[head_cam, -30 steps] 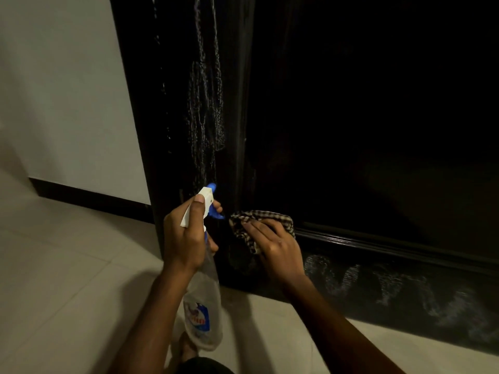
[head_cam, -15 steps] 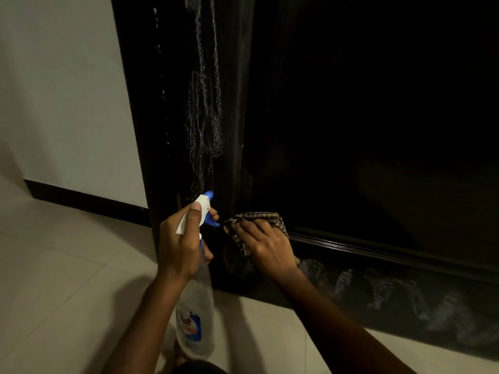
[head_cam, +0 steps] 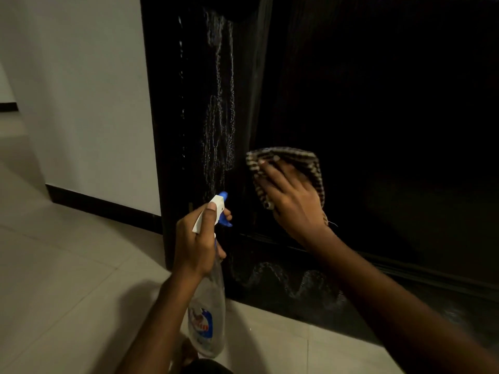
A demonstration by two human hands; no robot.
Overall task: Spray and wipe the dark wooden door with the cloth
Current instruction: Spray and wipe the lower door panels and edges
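The dark wooden door (head_cam: 378,90) fills the right and middle of the view. White spray streaks run down its left stile and zigzag along its bottom rail. My left hand (head_cam: 197,238) grips the neck of a clear spray bottle (head_cam: 208,314) with a white and blue trigger head, its nozzle pointing at the door. My right hand (head_cam: 291,195) presses a checked cloth (head_cam: 305,157) flat against the door, just right of the vertical streaks, fingers spread over it.
A pale wall (head_cam: 81,90) with a dark skirting board (head_cam: 102,209) stands left of the door. Light floor tiles (head_cam: 67,279) lie below. A raised moulding (head_cam: 405,263) crosses the door above the bottom rail.
My right hand has slid the cloth upward from just above the moulding to higher on the panel. My left hand still holds the bottle in about the same place.
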